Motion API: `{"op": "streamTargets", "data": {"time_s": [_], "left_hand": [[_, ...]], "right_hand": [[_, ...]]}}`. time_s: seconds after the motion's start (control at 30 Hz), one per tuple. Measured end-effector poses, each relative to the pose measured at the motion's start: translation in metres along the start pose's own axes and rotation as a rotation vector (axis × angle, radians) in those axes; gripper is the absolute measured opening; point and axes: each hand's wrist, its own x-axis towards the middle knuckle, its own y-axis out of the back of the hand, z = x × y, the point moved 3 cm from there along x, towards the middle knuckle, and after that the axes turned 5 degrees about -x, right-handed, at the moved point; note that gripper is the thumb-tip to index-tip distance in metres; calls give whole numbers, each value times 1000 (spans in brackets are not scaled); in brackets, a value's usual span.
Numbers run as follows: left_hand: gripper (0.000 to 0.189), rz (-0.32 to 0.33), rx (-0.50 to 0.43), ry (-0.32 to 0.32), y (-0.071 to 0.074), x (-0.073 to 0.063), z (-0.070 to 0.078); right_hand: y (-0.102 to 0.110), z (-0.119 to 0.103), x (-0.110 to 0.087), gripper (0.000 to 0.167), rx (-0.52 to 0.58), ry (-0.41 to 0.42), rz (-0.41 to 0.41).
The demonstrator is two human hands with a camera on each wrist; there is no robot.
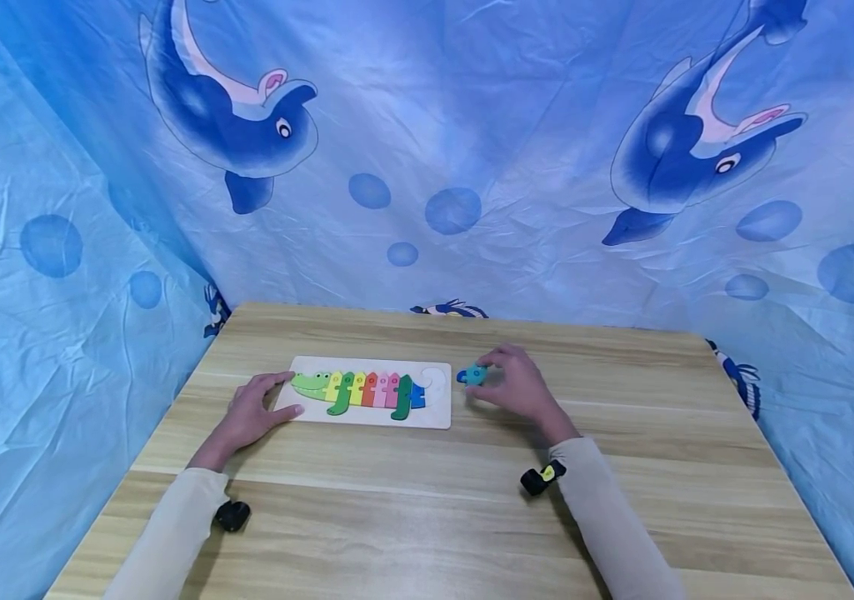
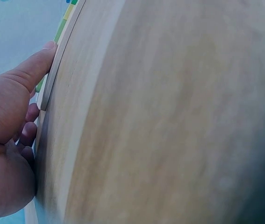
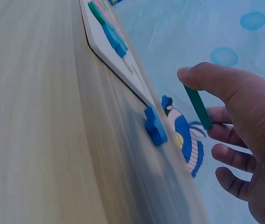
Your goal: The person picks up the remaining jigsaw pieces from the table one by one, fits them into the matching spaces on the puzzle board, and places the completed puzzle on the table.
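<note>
A wooden crocodile puzzle board (image 1: pixel 437 408) lies on the table with colored pieces set in it; the tail recess at its right end is bare. My left hand (image 1: pixel 250 408) rests at the board's left end, thumb and forefinger spread over the corners. In the left wrist view the thumb (image 2: pixel 39 63) presses along the board's edge. Between thumb and fingertips, my right hand (image 1: pixel 520 383) pinches a teal puzzle piece (image 3: pixel 198 107), raised above the table. Under it, just off the board's right end, lies a blue puzzle piece (image 3: pixel 155 127).
The wood-grain table (image 1: pixel 397 517) extends toward me and to both sides. A blue cloth with dolphin prints (image 1: pixel 531 167) hangs behind its far edge and at both sides. Black bands with small devices (image 1: pixel 542 477) sit at both wrists.
</note>
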Motion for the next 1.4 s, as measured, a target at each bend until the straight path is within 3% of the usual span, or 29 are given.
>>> {"op": "streamTargets", "data": {"time_s": [0.4, 1.4], "left_hand": [[77, -2, -10, 8, -2, 3, -4], [76, 1, -9, 1, 0, 1, -2]], "right_hand": [[-19, -22, 9, 52, -28, 43, 24], [-53, -38, 15, 55, -49, 50, -46]]}}
